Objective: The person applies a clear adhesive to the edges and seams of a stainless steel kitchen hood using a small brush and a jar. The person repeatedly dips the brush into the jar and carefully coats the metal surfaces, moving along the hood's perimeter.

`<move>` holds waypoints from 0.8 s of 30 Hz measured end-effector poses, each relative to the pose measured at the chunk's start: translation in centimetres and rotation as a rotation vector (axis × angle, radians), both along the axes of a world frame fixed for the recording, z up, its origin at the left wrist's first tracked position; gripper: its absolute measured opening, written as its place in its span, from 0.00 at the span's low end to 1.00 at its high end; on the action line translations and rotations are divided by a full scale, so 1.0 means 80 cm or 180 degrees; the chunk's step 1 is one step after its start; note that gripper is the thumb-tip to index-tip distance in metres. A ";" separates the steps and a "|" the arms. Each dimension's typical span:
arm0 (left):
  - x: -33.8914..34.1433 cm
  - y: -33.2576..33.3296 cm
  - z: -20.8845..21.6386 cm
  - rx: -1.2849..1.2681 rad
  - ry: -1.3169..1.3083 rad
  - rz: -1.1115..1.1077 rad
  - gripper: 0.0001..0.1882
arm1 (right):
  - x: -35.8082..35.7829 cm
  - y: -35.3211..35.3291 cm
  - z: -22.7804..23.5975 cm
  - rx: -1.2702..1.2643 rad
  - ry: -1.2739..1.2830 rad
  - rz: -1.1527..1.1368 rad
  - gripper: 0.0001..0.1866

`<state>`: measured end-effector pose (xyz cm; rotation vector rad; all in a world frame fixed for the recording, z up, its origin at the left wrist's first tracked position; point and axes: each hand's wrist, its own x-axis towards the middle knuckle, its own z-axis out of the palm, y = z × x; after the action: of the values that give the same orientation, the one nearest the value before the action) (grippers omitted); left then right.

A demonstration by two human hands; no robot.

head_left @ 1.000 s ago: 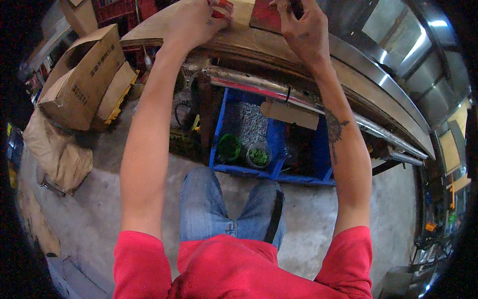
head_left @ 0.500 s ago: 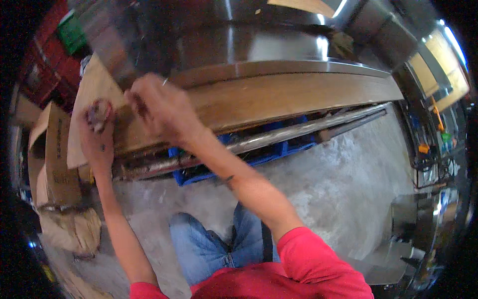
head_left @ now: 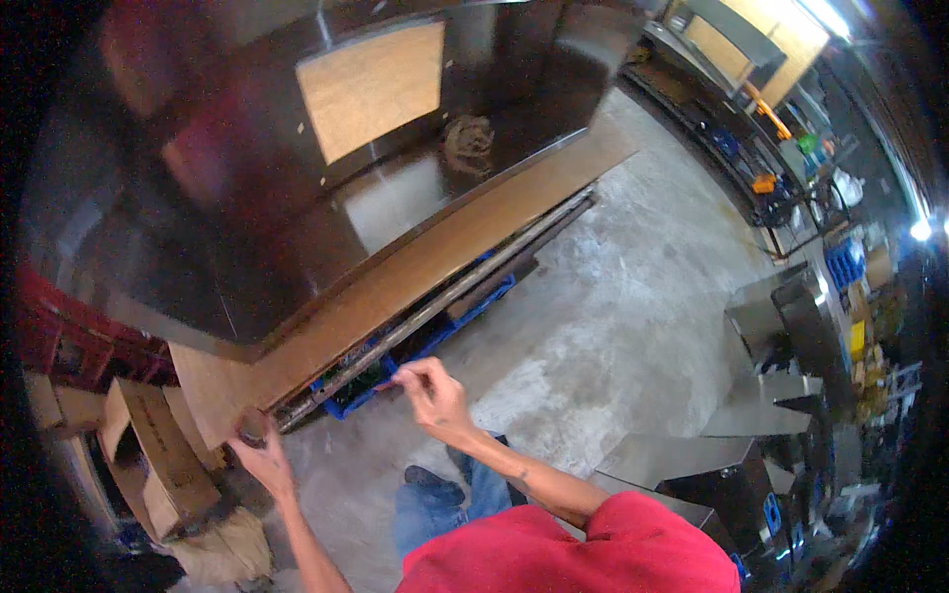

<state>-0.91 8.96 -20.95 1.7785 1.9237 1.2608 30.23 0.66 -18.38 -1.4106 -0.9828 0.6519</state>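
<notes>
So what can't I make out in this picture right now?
In the head view:
- Small round thing in the left hand: too small and blurred to identify.
- Anything pinched in the right hand: too small and blurred to tell.
- Contents of the blue bins: mostly hidden by the bench top and metal bar.

This looks like a workshop, apparently one for sheet metal; a large, glossy metal panel (head_left: 267, 247) rests on a long wooden surface (head_left: 445, 247), with blue bins (head_left: 482, 304) tucked beneath; the floor (head_left: 643, 257) is bare, scuffed concrete. Shiny metal pieces (head_left: 682, 465) are grouped at the right; a rack (head_left: 727, 148) crowded with odds and ends stands beyond; cardboard boxes (head_left: 163, 460) and red crates (head_left: 59, 331) are gathered at the left.
</notes>
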 end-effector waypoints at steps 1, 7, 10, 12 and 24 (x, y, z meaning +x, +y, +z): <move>0.017 -0.024 0.008 -0.0130 -0.0044 -0.0135 0.32 | 0.020 -0.025 0.013 0.0084 0.0024 -0.0189 0.10; 0.230 -0.146 0.091 -0.1020 -0.0348 -0.1121 0.32 | 0.155 -0.153 0.066 -0.0146 0.0573 -0.0830 0.09; 0.355 -0.173 0.131 -0.1143 -0.0457 -0.1721 0.32 | 0.236 -0.181 0.105 0.0131 0.0583 -0.1146 0.07; 0.445 -0.180 0.152 -0.0925 -0.0592 -0.1870 0.32 | 0.293 -0.195 0.130 0.0506 0.0228 -0.1248 0.05; 0.756 -0.142 0.253 -0.0308 -0.0983 -0.3283 0.34 | 0.504 -0.196 0.278 0.0988 -0.1531 -0.1192 0.05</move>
<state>59.54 -2.41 -0.70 1.9279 0.6666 0.9229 70.53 -15.04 3.89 -1.4443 -1.0925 -0.1249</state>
